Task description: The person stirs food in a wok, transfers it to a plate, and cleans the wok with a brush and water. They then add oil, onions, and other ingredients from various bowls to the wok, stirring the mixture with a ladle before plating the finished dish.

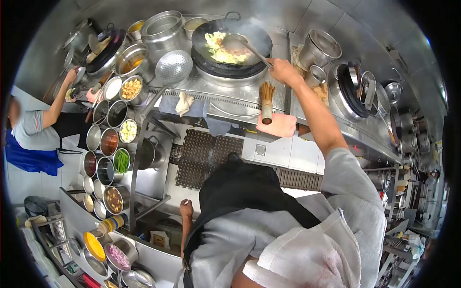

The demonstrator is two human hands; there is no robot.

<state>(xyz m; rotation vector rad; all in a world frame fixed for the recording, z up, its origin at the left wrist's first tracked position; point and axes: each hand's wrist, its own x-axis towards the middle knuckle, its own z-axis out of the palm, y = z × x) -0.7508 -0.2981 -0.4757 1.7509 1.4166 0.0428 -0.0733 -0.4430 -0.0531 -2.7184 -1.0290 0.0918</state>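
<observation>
My right hand (pixel 284 72) is closed round the handle of a metal ladle (pixel 234 44). The ladle's bowl rests among yellow and brownish food (pixel 216 50) in a large steaming black wok (pixel 261 41) on the stove. My left hand (pixel 186 208) hangs low beside the black apron, fingers curled, with a small pale bit at the fingertips that I cannot make out. A bamboo brush (pixel 267 103) stands by a pink cloth (pixel 278 126) at the stove's front edge, below my right forearm. A perforated skimmer (pixel 173 68) lies left of the wok.
Metal pots of ingredients, one with chopped greens (pixel 122 161), line the left side. A co-worker (pixel 36 122) reaches to another wok (pixel 103 53) at the far left. On the right stand a strainer pot (pixel 321 48) and another wok (pixel 353 91). A dark mat (pixel 201 158) lies on the floor.
</observation>
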